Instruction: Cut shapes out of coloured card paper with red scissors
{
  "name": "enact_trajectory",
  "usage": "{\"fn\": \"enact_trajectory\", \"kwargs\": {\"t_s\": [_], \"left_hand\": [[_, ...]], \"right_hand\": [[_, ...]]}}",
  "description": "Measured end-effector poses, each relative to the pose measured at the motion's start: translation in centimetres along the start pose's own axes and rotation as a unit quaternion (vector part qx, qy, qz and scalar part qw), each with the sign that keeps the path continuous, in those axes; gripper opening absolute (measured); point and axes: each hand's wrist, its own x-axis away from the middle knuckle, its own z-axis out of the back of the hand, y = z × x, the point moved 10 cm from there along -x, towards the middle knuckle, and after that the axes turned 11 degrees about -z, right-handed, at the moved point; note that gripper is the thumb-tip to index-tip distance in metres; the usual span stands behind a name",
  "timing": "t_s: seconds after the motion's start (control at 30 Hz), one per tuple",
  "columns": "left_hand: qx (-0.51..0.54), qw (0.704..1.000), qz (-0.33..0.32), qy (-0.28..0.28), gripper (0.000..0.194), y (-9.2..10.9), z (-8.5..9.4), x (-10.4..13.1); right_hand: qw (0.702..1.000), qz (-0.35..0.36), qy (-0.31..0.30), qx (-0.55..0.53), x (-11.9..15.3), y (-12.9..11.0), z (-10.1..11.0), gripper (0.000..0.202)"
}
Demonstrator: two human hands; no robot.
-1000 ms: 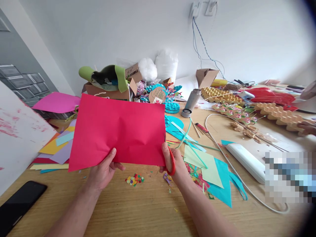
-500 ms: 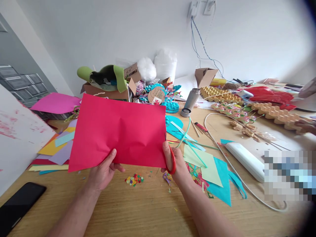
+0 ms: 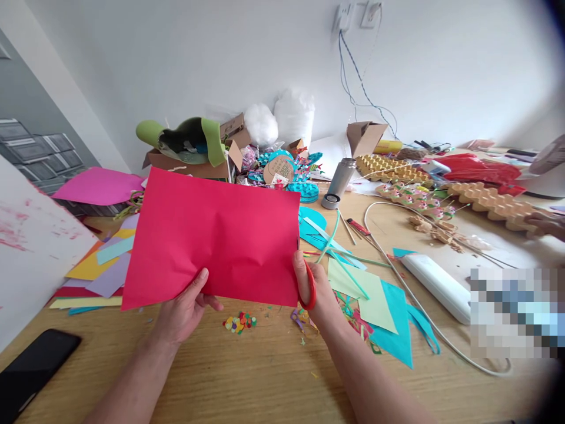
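A large red sheet of paper (image 3: 216, 235) is held up over the wooden table, slightly creased near its middle. My left hand (image 3: 183, 309) grips its lower edge, thumb in front and fingers behind. At the sheet's right edge, my right hand (image 3: 315, 288) is closed around red-handled scissors (image 3: 312, 285). The dark blades show only as a sliver by the paper's edge, so I cannot tell whether they are cutting it. Below the sheet lies a small heap of coloured paper dots (image 3: 239, 322).
Coloured paper sheets (image 3: 106, 265) and a black phone (image 3: 37, 371) lie on the left. On the right are teal paper (image 3: 392, 330), a white power strip (image 3: 436, 285) and its cable. A grey flask (image 3: 339, 182) stands behind. Another person's hand (image 3: 547, 224) touches an egg carton (image 3: 494, 206).
The red sheet's right edge and my right hand with the scissors have shifted very slightly to the right. My left hand keeps its grip in nearly the same place.
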Motion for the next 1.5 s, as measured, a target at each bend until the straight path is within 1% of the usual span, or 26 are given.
{"fn": "enact_trajectory", "kwargs": {"t_s": [0.17, 0.3, 0.5, 0.6, 0.77, 0.87, 1.1, 1.33, 1.5], "left_hand": [[0.001, 1.0, 0.0, 0.0, 0.037, 0.1, -0.1, 0.1], [-0.002, 1.0, 0.007, -0.001, 0.035, -0.1, -0.1, 0.0], [0.001, 1.0, 0.001, 0.0, 0.037, 0.0, 0.0, 0.0], [-0.001, 1.0, 0.007, -0.002, 0.037, -0.1, 0.0, 0.1], [-0.01, 1.0, -0.003, -0.014, 0.034, -0.1, -0.1, 0.0], [-0.015, 1.0, 0.005, -0.022, 0.03, -0.4, -0.1, -0.1], [-0.02, 0.999, 0.016, -0.023, 0.036, -0.6, -0.2, 0.1], [-0.02, 1.0, 0.007, -0.017, 0.036, -0.5, 0.0, 0.0], [-0.02, 1.0, 0.006, -0.016, 0.037, -0.5, 0.2, 0.0]], "right_hand": [[1.0, -0.005, 0.006, 0.0, -0.1, 0.1, 0.2, 0.063], [1.0, 0.004, 0.013, -0.004, 0.0, 0.1, 0.2, 0.062], [1.0, 0.013, 0.018, -0.007, -0.4, 0.6, 0.2, 0.064], [1.0, 0.006, 0.018, -0.011, -0.3, 0.7, 0.1, 0.063], [1.0, 0.009, 0.023, -0.014, -0.4, 0.5, 0.3, 0.063], [1.0, 0.01, 0.02, -0.007, -0.9, 0.8, 0.5, 0.065], [1.0, 0.015, 0.014, -0.001, -1.0, 0.8, 0.6, 0.064], [0.999, 0.018, 0.04, -0.004, -0.9, 0.7, 0.9, 0.065], [1.0, 0.006, 0.022, -0.014, -1.0, 1.1, 0.6, 0.065]]}}
